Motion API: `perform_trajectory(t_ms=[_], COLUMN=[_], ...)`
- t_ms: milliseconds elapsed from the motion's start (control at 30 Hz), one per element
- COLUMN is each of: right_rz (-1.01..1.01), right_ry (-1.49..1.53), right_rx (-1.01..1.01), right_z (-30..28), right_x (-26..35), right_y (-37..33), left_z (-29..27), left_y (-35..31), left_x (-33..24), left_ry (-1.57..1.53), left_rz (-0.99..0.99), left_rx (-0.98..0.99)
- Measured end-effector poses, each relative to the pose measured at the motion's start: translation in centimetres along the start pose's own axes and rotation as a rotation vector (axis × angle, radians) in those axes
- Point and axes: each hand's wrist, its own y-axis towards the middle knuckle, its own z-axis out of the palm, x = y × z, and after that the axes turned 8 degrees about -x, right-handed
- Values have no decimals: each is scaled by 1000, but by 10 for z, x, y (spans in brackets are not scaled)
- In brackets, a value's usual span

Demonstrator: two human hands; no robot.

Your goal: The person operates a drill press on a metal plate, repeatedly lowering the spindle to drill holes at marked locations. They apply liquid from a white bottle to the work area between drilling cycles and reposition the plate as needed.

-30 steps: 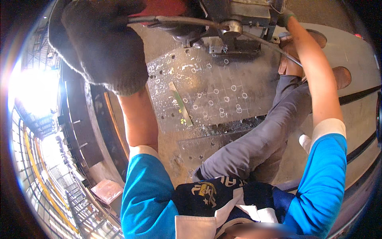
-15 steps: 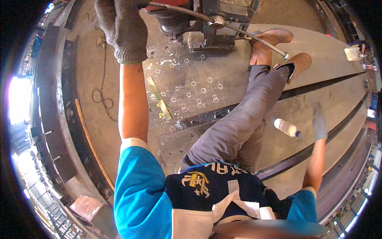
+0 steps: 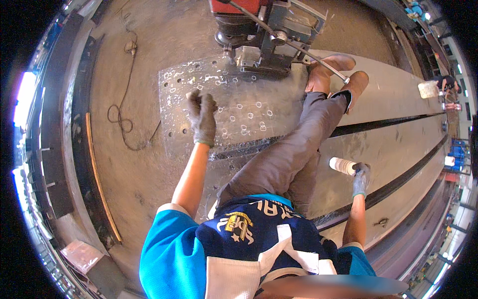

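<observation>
My left hand (image 3: 202, 118), in a dark grey knit glove, is over a steel plate (image 3: 169, 112) marked with white circles and drilled with holes. Its fingers are curled, and what they hold, if anything, is hidden. To my right, my gloved right hand (image 3: 362, 178) grips the dark-capped end of a pale plastic bottle (image 3: 341, 165), which lies tilted over the metal surface. Ahead of me, a drill with a red top and dark body (image 3: 239, 25) stands at the plate's far edge. A long metal lever (image 3: 313, 61) crosses its front.
My legs (image 3: 279, 154) stretch across the slotted metal bed (image 3: 388, 129), brown shoes (image 3: 356, 84) by the lever's end. A cable (image 3: 117, 117) loops on the floor at left, near a thin wooden strip (image 3: 99, 179). A white bucket (image 3: 427, 89) and another person (image 3: 448, 85) are far right.
My left hand has come down from beside the drill to the marked plate. The yellowish strip there no longer shows. My right hand has moved left and closed on the bottle.
</observation>
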Motion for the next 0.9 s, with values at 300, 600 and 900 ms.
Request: perform_trajectory(t_ms=[300, 600, 900], right_rz=[-541, -1090, -248], right_ry=[67, 499, 1191], right_rx=[-122, 115, 624], right_z=[-165, -98, 188], right_x=[211, 438, 450], right_y=[15, 30, 14], left_z=[84, 169, 94], left_y=[-51, -99, -46], left_x=[-43, -98, -45], left_ry=[290, 316, 506], left_rz=[315, 869, 233], left_rx=[504, 697, 201])
